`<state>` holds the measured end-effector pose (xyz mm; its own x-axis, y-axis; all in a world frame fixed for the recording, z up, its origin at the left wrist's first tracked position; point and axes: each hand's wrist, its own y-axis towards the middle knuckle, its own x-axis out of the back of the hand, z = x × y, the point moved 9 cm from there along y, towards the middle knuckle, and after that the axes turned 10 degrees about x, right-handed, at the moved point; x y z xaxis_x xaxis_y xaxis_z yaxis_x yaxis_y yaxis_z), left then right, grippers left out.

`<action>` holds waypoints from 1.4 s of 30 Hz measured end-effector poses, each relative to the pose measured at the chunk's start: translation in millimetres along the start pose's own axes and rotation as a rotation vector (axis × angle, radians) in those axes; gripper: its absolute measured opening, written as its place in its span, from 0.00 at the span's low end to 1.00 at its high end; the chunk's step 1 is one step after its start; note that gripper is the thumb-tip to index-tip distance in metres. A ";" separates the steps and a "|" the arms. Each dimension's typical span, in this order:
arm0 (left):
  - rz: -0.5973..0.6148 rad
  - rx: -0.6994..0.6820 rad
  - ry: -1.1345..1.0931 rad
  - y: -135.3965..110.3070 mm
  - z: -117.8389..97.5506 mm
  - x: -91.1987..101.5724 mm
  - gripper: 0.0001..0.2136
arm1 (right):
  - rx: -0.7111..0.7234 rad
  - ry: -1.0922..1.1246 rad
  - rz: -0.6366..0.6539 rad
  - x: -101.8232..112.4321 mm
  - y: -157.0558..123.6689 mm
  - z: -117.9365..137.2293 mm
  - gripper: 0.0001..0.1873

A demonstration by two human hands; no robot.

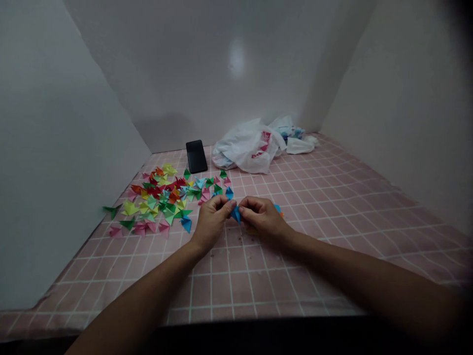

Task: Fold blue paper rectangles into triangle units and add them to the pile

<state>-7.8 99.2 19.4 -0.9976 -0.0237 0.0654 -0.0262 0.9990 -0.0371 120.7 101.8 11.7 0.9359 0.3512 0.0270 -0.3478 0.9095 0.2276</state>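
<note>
A blue folded paper triangle point(235, 214) sits pinched between both hands point(232, 217).

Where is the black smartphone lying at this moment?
In the head view, the black smartphone lies on the pink grid mat near the far wall, left of the white plastic bag and just beyond the scattered paper triangles.

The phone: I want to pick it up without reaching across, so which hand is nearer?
Left. The left hand is nearer, in front of the phone and slightly right; the right hand is farther right, past the blue paper between them.
</note>
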 end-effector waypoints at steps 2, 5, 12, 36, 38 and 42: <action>0.009 0.002 -0.007 -0.2 -0.2 -1.3 0.13 | 0.020 0.000 0.030 -1.8 0.7 0.9 0.10; 0.014 0.005 -0.011 -0.3 -0.3 -1.8 0.12 | 0.013 0.049 0.062 -5.2 1.1 -0.6 0.12; 0.113 0.091 -0.196 2.7 13.7 -7.7 0.15 | -0.080 0.199 0.084 -10.0 -1.6 -4.2 0.14; 0.138 0.061 -0.021 2.5 0.2 -10.6 0.11 | -0.011 0.207 0.020 3.8 7.2 -3.8 0.18; 0.146 0.064 -0.017 2.0 2.1 -11.1 0.11 | -0.013 0.206 0.031 2.2 6.8 -4.0 0.18; 0.220 0.090 -0.033 -1.1 2.8 -17.4 0.12 | 0.015 0.228 0.035 2.4 8.1 -2.2 0.14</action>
<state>9.4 98.4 15.5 -0.9815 0.1911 0.0137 0.1875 0.9728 -0.1360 120.0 110.5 11.5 0.8860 0.4252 -0.1853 -0.3775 0.8932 0.2444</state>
